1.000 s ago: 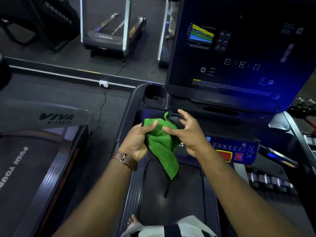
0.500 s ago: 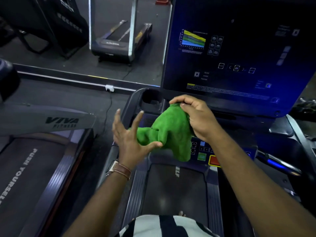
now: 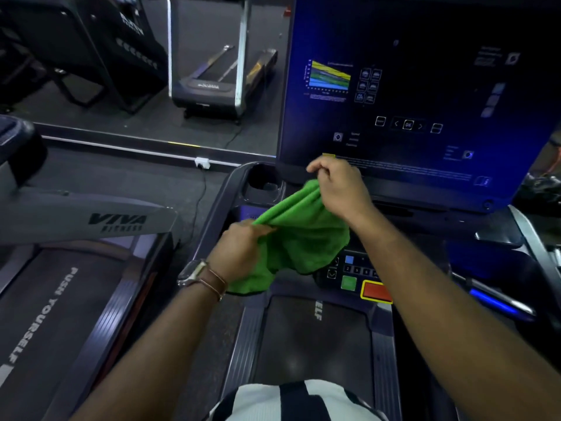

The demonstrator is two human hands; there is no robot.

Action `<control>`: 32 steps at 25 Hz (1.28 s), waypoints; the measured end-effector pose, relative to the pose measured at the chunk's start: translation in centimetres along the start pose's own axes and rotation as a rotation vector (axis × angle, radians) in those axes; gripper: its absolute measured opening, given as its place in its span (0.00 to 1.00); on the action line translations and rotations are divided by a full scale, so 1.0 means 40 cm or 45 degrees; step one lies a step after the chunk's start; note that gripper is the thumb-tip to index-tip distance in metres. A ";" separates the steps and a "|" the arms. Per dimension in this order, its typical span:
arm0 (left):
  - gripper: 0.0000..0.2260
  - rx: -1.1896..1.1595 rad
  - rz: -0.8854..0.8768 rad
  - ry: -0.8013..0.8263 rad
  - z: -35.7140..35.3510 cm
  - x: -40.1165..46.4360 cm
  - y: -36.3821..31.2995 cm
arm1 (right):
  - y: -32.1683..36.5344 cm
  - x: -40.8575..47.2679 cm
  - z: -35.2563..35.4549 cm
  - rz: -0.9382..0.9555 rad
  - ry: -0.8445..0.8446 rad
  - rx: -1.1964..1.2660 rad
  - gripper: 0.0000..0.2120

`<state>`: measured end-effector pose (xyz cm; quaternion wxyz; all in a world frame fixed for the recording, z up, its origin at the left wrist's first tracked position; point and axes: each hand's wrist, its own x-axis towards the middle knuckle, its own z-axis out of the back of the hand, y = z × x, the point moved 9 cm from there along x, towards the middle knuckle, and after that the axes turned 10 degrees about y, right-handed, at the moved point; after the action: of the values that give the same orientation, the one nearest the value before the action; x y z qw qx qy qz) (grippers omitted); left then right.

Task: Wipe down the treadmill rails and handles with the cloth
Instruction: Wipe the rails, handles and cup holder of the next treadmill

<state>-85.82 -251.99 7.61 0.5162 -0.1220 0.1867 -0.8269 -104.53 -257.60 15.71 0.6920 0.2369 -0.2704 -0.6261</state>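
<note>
Stretching between both grips, green cloth (image 3: pixel 299 235), left hand (image 3: pixel 239 250) and right hand (image 3: pixel 340 189) each pinching an edge.

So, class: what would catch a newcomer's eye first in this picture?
The bright green cloth at centre, stretched between the left hand and right hand, both gripping it. Behind it glows the big blue console screen, with a red button below the cloth.

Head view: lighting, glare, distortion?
Head view: dim room, blue cast from the lit console screen; blue glow strip on the right handle; wide-angle bending at the edges; green cloth and both hands, left hand, right hand, sharp enough.
</note>
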 end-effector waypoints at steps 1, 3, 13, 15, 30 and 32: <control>0.19 -0.269 0.131 -0.151 0.036 0.002 0.033 | -0.012 -0.044 -0.004 -0.024 -0.078 0.088 0.14; 0.10 -1.176 0.408 -0.321 0.034 -0.008 0.097 | -0.014 -0.153 -0.075 0.000 -0.104 0.199 0.12; 0.15 -1.453 0.250 0.088 -0.032 -0.019 0.093 | -0.025 -0.231 -0.231 0.297 0.156 0.143 0.43; 0.14 -1.520 0.183 0.098 -0.019 -0.021 0.102 | -0.029 -0.203 -0.287 0.218 0.581 0.319 0.43; 0.14 0.010 0.027 0.075 -0.134 -0.020 0.222 | -0.154 -0.208 -0.518 0.363 0.544 -1.195 0.40; 0.19 0.090 0.029 0.125 -0.147 -0.068 0.270 | -0.139 -0.149 -0.492 0.271 0.503 -1.334 0.21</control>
<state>-78.20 -252.77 -2.40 0.5196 -0.0608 0.1837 -0.8322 -95.84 -252.46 -3.05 0.8138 -0.0539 0.1883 -0.5472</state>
